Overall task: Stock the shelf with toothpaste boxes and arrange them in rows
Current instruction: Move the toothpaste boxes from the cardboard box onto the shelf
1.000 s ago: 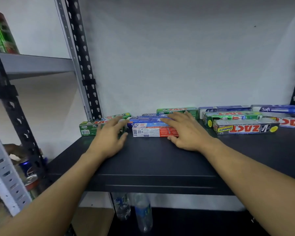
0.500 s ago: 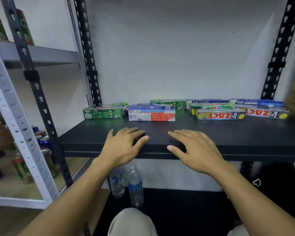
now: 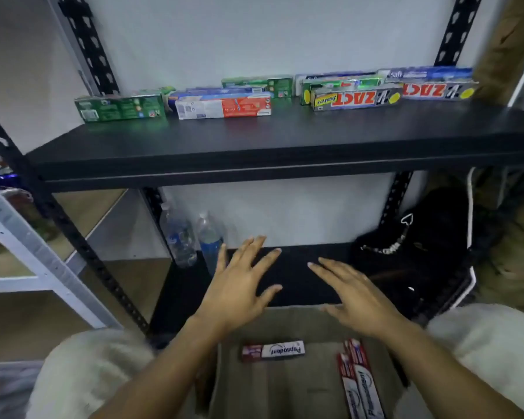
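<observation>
Toothpaste boxes lie in rows along the back of the black shelf (image 3: 254,149): a green box (image 3: 121,108) at the left end, a white-and-red box (image 3: 223,107) just beside it, and a grey ZACT box (image 3: 356,99) further right, with more boxes packed behind them against the wall. Lower down, a cardboard carton (image 3: 285,385) sits between the person's knees and holds a Pepsodent box (image 3: 273,350) lying crosswise and two more red-and-white boxes (image 3: 359,385) lengthwise at its right side. Both hands hover above the carton, palms down, touching nothing. The left hand (image 3: 239,290) has its fingers (image 3: 254,246) spread wide apart and holds nothing. The right hand (image 3: 359,300) is likewise empty, fingers (image 3: 330,267) extended and slightly splayed. Two water bottles (image 3: 191,237) stand on the lower shelf behind the left hand.
</observation>
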Motion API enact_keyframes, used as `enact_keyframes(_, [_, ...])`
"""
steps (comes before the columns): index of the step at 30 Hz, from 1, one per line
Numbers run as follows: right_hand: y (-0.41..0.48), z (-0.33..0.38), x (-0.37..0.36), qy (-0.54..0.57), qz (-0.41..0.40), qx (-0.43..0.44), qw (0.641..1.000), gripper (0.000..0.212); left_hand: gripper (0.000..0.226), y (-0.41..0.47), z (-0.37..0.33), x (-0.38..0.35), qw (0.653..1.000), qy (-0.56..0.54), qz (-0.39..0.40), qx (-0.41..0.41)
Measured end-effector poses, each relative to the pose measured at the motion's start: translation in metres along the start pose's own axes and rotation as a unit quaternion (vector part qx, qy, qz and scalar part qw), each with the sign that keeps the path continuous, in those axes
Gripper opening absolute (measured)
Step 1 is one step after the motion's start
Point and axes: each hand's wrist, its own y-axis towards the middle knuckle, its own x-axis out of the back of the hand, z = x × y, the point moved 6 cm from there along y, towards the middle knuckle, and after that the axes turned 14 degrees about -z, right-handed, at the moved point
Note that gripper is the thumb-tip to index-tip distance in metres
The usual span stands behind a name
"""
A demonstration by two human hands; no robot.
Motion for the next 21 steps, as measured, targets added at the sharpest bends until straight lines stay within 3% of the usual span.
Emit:
enact_keyframes(3, [-0.025,-0.031,-0.046,0.006,0.099,-0.062,0.993,0.095,0.071,-0.036,0.012,-0.059,0.993,-0.035,0.090,0.068])
enact_keyframes(8, [-0.072,-0.052,-0.111,0.011,0.186,-0.141,0.972,0.085,0.066,-0.109,0.036,-0.147,0.955,-0.064,0.216,0.196])
enact_keyframes(11, [-0.108,-0.065,-0.155,0.046,0.225,-0.179,0.956,0.089,0.060,-0.141,0.037,-0.187,0.941,-0.071,0.281,0.176])
enact_keyframes(15, [-0.137,-0.081,-0.193,0.082,0.236,-0.266,0.931,0.092,0.065,-0.170,0.041,-0.239,0.922,-0.143,0.303,0.196])
enact_keyframes(21, [-0.164,-0.089,-0.229,0.084,0.299,-0.294,0.904,0.087,0.074,-0.169,0.030,-0.294,0.922,-0.079,0.336,0.174])
